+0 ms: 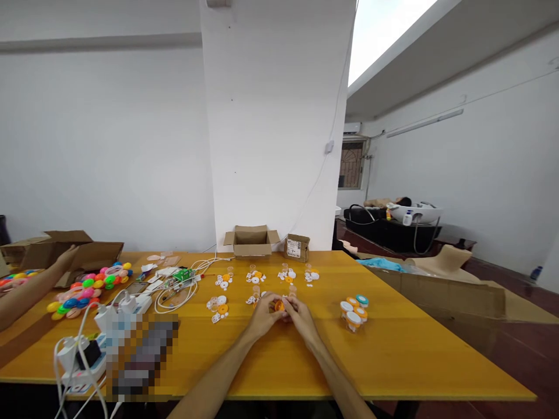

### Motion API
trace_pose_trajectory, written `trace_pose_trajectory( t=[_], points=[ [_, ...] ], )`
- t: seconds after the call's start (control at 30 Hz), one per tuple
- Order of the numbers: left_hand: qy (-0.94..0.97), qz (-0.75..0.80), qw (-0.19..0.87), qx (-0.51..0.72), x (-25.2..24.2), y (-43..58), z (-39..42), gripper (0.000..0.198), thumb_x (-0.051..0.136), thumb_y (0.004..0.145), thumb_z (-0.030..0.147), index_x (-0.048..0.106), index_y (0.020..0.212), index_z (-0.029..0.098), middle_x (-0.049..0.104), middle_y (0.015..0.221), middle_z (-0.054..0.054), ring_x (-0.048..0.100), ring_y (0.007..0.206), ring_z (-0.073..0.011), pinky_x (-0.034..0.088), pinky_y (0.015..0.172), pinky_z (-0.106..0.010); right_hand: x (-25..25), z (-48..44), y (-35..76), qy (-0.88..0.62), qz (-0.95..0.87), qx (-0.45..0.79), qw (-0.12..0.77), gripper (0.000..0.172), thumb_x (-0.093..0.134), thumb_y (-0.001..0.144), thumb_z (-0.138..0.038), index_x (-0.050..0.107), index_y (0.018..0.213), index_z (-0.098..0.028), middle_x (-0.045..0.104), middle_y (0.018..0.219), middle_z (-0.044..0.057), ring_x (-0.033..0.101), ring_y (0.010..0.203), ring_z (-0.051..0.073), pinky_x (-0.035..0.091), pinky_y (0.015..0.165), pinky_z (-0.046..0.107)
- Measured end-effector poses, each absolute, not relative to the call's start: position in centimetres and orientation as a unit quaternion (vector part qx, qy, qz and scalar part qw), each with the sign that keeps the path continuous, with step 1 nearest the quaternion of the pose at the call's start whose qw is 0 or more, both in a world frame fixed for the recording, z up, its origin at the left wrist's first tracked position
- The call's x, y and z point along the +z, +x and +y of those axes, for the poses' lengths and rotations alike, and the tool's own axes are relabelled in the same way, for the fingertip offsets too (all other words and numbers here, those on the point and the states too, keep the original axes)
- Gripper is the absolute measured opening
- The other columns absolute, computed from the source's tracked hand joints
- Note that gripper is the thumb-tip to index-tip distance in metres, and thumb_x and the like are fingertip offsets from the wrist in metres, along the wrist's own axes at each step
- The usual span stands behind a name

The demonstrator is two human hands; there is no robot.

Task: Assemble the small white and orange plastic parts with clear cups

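Observation:
Near the middle of the wooden table (393, 361), my left hand (264, 317) is closed around a small orange part (278, 305). My right hand (299, 317) meets it from the right, its fingers pressed together at the same part; whether it grips that part or another small piece is too small to tell. Beyond and beside my hands lie several little groups of white and orange discs (223, 308) with clear cups (255, 290). To the right stands a cluster of clear jars with orange, white and teal lids (353, 317).
An open cardboard box (252, 249) and a smaller box (297, 248) stand at the back. On the left are power strips (82, 372), white cables (166, 302), a blurred dark object (146, 355), colourful balls (89, 291) and another person's arm (32, 288).

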State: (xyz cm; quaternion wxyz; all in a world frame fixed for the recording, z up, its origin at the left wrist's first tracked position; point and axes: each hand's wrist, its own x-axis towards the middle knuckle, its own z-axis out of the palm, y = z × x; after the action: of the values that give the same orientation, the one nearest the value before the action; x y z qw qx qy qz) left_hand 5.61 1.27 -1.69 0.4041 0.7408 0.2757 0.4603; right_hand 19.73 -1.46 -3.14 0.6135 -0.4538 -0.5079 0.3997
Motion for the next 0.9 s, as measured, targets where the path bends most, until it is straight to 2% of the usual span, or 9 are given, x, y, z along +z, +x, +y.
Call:
trace_pose_trajectory(
  t=[0.13,0.27,0.37,0.53,0.9],
  points=[
    [0.733,0.258,0.444,0.446,-1.7,5.2,1.4,0.036,0.082,0.069,0.035,0.076,0.102,0.021,0.069,0.107,-0.007,0.063,0.098,-0.0220,0.053,0.090,-0.035,-2.5,-2.0,19.8,-0.447,-0.474,0.443,0.616,0.068,0.073,0.052,-0.082,0.073,0.076,-0.019,0.071,0.073,0.006,0.064,0.066,0.021,0.057,0.062,0.034],
    [0.726,0.255,0.464,0.440,-1.4,4.6,1.4,0.038,0.082,0.071,0.041,0.076,0.103,0.022,0.070,0.108,-0.007,0.064,0.100,-0.0229,0.053,0.092,-0.036,-2.4,-2.2,19.9,-0.442,-0.467,0.470,0.604,0.066,0.075,0.053,-0.079,0.073,0.075,-0.018,0.071,0.073,0.006,0.066,0.069,0.022,0.058,0.066,0.036],
    [0.722,0.265,0.462,0.442,-1.3,4.4,1.4,0.040,0.083,0.069,0.041,0.076,0.104,0.024,0.070,0.111,-0.007,0.065,0.101,-0.0232,0.054,0.092,-0.037,-2.5,-2.2,19.9,-0.430,-0.464,0.488,0.601,0.062,0.077,0.054,-0.076,0.074,0.077,-0.018,0.071,0.075,0.006,0.066,0.072,0.020,0.059,0.071,0.036],
    [0.722,0.274,0.460,0.438,-1.0,4.2,1.2,0.037,0.084,0.068,0.039,0.076,0.101,0.024,0.071,0.110,-0.007,0.065,0.102,-0.0232,0.055,0.090,-0.036,-2.1,-2.6,19.8,-0.415,-0.440,0.515,0.608,0.061,0.084,0.047,-0.071,0.075,0.078,-0.019,0.072,0.079,0.006,0.067,0.076,0.020,0.059,0.077,0.037],
    [0.741,0.291,0.440,0.416,0.1,4.0,0.4,0.035,0.080,0.073,0.039,0.076,0.105,0.025,0.069,0.113,-0.007,0.063,0.106,-0.0228,0.054,0.091,-0.035,-1.9,-3.0,20.4,-0.415,-0.459,0.515,0.593,0.051,0.082,0.060,-0.063,0.075,0.084,-0.019,0.073,0.085,0.006,0.069,0.079,0.020,0.060,0.075,0.034]
  ],
)
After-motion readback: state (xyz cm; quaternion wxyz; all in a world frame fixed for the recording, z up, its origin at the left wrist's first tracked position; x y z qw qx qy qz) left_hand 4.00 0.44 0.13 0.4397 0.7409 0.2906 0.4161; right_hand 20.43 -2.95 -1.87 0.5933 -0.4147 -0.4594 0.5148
